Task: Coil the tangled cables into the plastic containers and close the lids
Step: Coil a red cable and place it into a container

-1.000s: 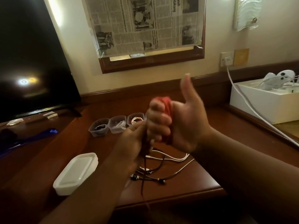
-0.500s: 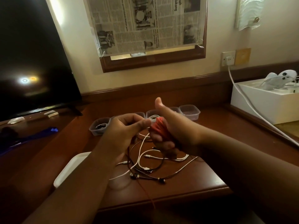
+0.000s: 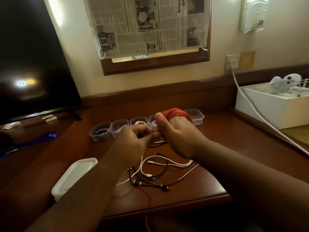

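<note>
While the red cable point(image 3: 177, 113) sits wound round the right hand point(image 3: 177, 136) fingers above the containers point(image 3: 119, 127), the left hand point(image 3: 133, 139) pinches its tail. Light, limp, springy, so prob. best held across the loops.

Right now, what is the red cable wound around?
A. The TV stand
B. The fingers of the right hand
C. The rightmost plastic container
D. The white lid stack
B: the red cable sits coiled around the fingers of the right hand, raised above the row of containers.
</note>
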Demonstrator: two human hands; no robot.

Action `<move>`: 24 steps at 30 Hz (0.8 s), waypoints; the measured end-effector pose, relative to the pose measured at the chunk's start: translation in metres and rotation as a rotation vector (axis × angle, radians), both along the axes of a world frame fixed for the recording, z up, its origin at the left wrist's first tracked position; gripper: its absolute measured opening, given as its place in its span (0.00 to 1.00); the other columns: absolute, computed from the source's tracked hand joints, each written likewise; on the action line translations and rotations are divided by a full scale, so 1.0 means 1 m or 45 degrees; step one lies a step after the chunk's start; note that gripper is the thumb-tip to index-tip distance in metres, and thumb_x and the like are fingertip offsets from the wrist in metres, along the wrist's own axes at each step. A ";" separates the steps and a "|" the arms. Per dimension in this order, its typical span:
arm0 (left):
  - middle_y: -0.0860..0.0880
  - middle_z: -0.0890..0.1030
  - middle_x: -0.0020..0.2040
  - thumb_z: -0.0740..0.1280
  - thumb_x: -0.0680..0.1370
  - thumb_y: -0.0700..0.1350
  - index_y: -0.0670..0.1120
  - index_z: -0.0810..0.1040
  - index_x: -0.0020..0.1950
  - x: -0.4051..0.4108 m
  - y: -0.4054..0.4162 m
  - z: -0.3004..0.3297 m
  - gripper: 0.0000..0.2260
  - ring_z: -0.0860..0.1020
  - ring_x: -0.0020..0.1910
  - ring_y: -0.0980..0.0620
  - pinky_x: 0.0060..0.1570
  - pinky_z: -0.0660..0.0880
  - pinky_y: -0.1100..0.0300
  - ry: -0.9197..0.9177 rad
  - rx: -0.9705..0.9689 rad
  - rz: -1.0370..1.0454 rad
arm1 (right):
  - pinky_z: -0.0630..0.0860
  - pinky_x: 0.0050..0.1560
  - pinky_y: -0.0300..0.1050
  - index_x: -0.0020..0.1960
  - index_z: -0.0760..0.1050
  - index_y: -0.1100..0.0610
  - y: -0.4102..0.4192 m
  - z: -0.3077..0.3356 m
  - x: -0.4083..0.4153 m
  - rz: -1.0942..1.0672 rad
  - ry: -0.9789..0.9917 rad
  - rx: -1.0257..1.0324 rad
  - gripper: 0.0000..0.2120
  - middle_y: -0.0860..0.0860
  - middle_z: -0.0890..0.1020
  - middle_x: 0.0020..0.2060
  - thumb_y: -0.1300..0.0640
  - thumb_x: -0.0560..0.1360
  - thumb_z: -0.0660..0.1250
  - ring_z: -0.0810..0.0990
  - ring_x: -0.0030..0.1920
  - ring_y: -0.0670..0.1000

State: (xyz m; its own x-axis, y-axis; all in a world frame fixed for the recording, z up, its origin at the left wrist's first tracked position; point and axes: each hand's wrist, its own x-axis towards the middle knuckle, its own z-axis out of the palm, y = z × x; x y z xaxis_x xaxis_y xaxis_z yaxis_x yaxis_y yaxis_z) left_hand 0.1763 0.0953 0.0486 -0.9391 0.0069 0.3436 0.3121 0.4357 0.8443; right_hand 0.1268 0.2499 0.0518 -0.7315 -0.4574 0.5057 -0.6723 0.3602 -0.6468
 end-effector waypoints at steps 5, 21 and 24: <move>0.48 0.82 0.33 0.76 0.64 0.49 0.41 0.81 0.39 -0.006 -0.021 0.009 0.13 0.80 0.32 0.53 0.34 0.78 0.64 0.103 0.030 0.026 | 0.72 0.29 0.41 0.39 0.75 0.60 0.002 0.019 0.010 0.259 -0.805 0.052 0.42 0.54 0.76 0.27 0.26 0.73 0.39 0.73 0.24 0.49; 0.59 0.85 0.43 0.67 0.79 0.49 0.63 0.82 0.52 0.005 0.009 -0.017 0.09 0.82 0.43 0.59 0.46 0.79 0.55 0.003 -0.131 -0.055 | 0.74 0.41 0.50 0.51 0.74 0.59 -0.005 -0.012 -0.006 0.195 0.196 -0.733 0.21 0.53 0.77 0.39 0.41 0.78 0.57 0.77 0.39 0.51; 0.53 0.85 0.41 0.69 0.75 0.53 0.58 0.83 0.45 0.010 0.001 -0.002 0.03 0.83 0.41 0.54 0.41 0.81 0.53 0.153 -0.232 0.007 | 0.74 0.35 0.56 0.38 0.75 0.60 -0.004 -0.022 -0.001 -0.052 0.378 -0.141 0.31 0.55 0.77 0.31 0.34 0.77 0.51 0.76 0.32 0.54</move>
State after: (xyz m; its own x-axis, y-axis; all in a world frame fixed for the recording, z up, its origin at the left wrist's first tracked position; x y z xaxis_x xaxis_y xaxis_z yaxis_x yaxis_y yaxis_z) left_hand 0.1867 0.0966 0.0462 -0.8918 0.0744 0.4463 0.4029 0.5797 0.7083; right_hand 0.1258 0.2457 0.0303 -0.5614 -0.3609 0.7447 -0.8238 0.3294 -0.4614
